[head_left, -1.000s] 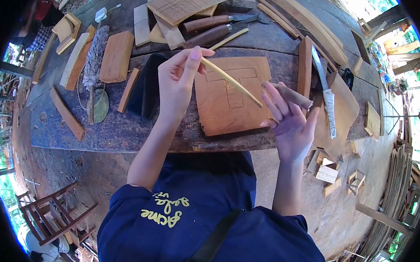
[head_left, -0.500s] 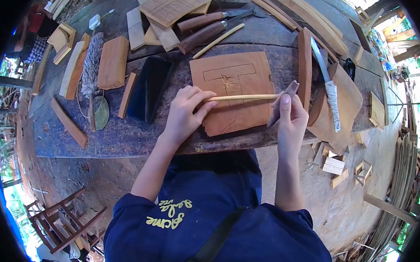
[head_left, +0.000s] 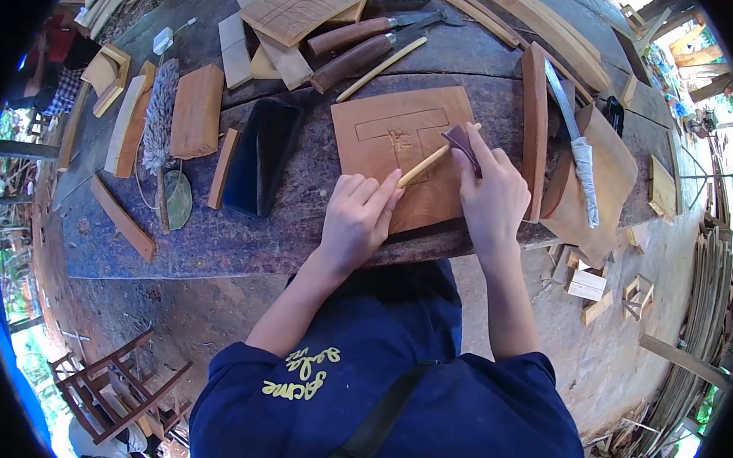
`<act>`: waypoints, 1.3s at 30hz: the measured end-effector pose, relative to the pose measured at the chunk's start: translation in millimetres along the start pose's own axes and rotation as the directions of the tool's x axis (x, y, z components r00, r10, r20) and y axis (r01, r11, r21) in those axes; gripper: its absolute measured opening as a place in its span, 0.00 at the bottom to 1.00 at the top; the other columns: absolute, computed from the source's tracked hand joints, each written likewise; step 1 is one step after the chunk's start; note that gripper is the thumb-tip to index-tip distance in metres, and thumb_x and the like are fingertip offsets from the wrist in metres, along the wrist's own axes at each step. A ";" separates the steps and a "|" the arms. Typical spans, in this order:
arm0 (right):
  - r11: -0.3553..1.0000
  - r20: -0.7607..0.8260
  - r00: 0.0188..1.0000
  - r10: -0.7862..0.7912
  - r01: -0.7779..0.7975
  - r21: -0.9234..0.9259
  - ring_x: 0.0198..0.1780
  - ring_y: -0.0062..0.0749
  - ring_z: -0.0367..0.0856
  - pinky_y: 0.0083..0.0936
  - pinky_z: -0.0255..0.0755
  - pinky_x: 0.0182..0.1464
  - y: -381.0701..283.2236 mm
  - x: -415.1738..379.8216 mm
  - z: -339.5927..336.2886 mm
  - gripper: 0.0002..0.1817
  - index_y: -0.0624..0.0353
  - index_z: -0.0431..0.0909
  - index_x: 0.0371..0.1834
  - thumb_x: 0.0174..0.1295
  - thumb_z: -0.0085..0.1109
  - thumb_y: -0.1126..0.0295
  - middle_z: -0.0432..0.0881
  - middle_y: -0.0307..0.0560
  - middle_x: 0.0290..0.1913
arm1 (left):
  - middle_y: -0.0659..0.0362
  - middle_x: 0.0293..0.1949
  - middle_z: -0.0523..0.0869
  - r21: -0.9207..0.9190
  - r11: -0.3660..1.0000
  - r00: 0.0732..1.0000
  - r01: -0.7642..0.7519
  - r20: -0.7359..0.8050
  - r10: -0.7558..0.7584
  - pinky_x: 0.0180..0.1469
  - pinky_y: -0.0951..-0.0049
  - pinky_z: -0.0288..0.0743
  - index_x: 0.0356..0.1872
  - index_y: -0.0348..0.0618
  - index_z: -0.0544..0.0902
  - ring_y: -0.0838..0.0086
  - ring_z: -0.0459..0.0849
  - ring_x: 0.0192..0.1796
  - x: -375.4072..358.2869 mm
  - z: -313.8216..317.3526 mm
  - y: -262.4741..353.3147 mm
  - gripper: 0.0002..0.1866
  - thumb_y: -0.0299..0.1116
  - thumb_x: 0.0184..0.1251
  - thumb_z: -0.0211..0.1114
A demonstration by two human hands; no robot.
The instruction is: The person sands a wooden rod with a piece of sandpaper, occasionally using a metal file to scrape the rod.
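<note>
My left hand [head_left: 357, 216] is closed around the lower end of a thin, pale wooden stick [head_left: 424, 166]. The stick slants up to the right. Near its upper end, my right hand [head_left: 496, 193] pinches a folded, dark purplish-brown piece of sandpaper [head_left: 461, 141] against it. Beneath both hands lies a flat brown wooden board [head_left: 350, 149] with a T shape drawn on it and a rough, chipped patch where the bar meets the stem. My hands hide part of the board's lower edge.
Beyond the board lie another pale stick [head_left: 381, 70] and two wooden-handled tools [head_left: 350, 64]. A black phone [head_left: 262, 157] and a wood block [head_left: 197, 111] are on the left. To the right, a blade with a wrapped handle [head_left: 582, 178] rests across wood pieces.
The stick has swung from nearly level to a steeper slant. My left hand has moved right and down; my right hand has shifted left and up, with the sandpaper now near the stick's far end.
</note>
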State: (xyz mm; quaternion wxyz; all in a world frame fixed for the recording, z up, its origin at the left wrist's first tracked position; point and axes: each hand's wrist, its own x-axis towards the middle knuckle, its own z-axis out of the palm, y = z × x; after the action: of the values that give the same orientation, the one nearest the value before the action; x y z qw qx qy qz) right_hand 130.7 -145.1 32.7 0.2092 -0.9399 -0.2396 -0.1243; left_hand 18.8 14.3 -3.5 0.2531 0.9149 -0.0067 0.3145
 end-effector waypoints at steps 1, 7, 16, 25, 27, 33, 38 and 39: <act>1.000 0.002 1.000 -0.003 0.003 0.001 0.30 0.47 0.86 0.41 0.77 0.31 0.4 -0.1 1.1 0.17 0.48 0.82 0.60 0.70 0.61 0.61 0.82 0.49 0.31 | 0.57 0.25 0.76 -0.009 1.000 1.000 0.010 -0.006 -0.010 0.37 0.65 0.71 0.49 0.36 0.88 0.64 0.74 0.30 -0.1 -0.6 0.3 0.14 0.26 0.62 0.72; 0.985 -0.049 0.987 -0.152 0.155 0.074 0.24 0.44 0.84 0.38 0.76 0.25 3.2 -8.6 8.8 0.16 0.42 0.83 0.60 0.71 0.60 0.60 0.81 0.45 0.28 | 0.57 0.25 0.76 -0.029 1.000 1.000 0.007 -0.009 -0.007 0.36 0.65 0.70 0.48 0.35 0.89 0.64 0.73 0.30 -1.6 -2.8 1.0 0.13 0.24 0.61 0.72; 0.985 -0.032 0.986 -0.164 0.165 0.050 0.23 0.42 0.83 0.37 0.75 0.24 -4.0 -18.5 12.0 0.13 0.38 0.83 0.56 0.69 0.62 0.63 0.81 0.44 0.28 | 0.55 0.25 0.77 -0.048 0.999 1.000 -0.011 0.024 0.012 0.37 0.64 0.70 0.46 0.31 0.87 0.63 0.76 0.30 -2.7 -2.2 -0.6 0.13 0.24 0.60 0.71; 0.954 -0.052 0.971 -0.235 0.240 0.178 0.25 0.40 0.85 0.35 0.76 0.25 -6.2 -14.9 12.9 0.13 0.39 0.83 0.54 0.67 0.62 0.66 0.83 0.42 0.29 | 0.55 0.24 0.78 -0.075 0.997 0.999 0.015 0.030 -0.012 0.37 0.64 0.70 0.45 0.31 0.87 0.63 0.76 0.30 -2.7 -1.4 -2.0 0.12 0.25 0.61 0.70; 0.962 -0.083 0.979 -0.188 0.201 0.187 0.25 0.41 0.85 0.36 0.76 0.25 9.3 2.6 17.1 0.12 0.40 0.84 0.52 0.67 0.62 0.65 0.84 0.43 0.28 | 0.55 0.24 0.78 -0.083 0.996 0.999 0.023 0.047 -0.019 0.37 0.64 0.70 0.45 0.31 0.87 0.62 0.76 0.30 -3.1 -1.9 -1.7 0.12 0.25 0.61 0.70; 0.973 0.070 0.982 -0.174 0.161 0.167 0.37 0.41 0.90 0.32 0.81 0.37 -12.2 -13.0 7.2 0.11 0.52 0.85 0.53 0.70 0.60 0.70 0.90 0.49 0.39 | 0.54 0.23 0.78 -0.107 0.993 0.999 0.054 0.005 -0.054 0.37 0.63 0.70 0.43 0.31 0.87 0.62 0.76 0.29 -2.0 -0.5 -2.3 0.10 0.24 0.62 0.70; 0.965 -0.034 0.997 -0.069 0.076 0.252 0.32 0.49 0.88 0.40 0.80 0.33 14.2 15.3 12.4 0.11 0.50 0.84 0.52 0.70 0.59 0.65 0.88 0.53 0.31 | 0.54 0.23 0.79 -0.101 0.994 0.998 0.048 0.038 -0.045 0.37 0.64 0.71 0.42 0.31 0.87 0.62 0.77 0.29 -1.9 -1.4 -1.1 0.09 0.25 0.63 0.69; 0.972 -0.052 0.995 -0.084 0.093 0.216 0.31 0.50 0.88 0.41 0.80 0.33 16.8 15.0 14.4 0.13 0.51 0.83 0.55 0.70 0.59 0.64 0.87 0.54 0.31 | 0.54 0.23 0.79 -0.100 0.994 0.998 0.050 0.037 -0.046 0.37 0.64 0.71 0.42 0.31 0.87 0.62 0.77 0.29 -2.0 -1.4 -1.6 0.09 0.25 0.63 0.69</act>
State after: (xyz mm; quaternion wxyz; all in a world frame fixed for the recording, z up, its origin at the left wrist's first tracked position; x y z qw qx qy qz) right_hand 153.9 -146.0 19.4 0.3103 -0.8968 -0.2890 -0.1263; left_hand 16.6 16.1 -4.4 0.3063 0.9062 -0.0051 0.2916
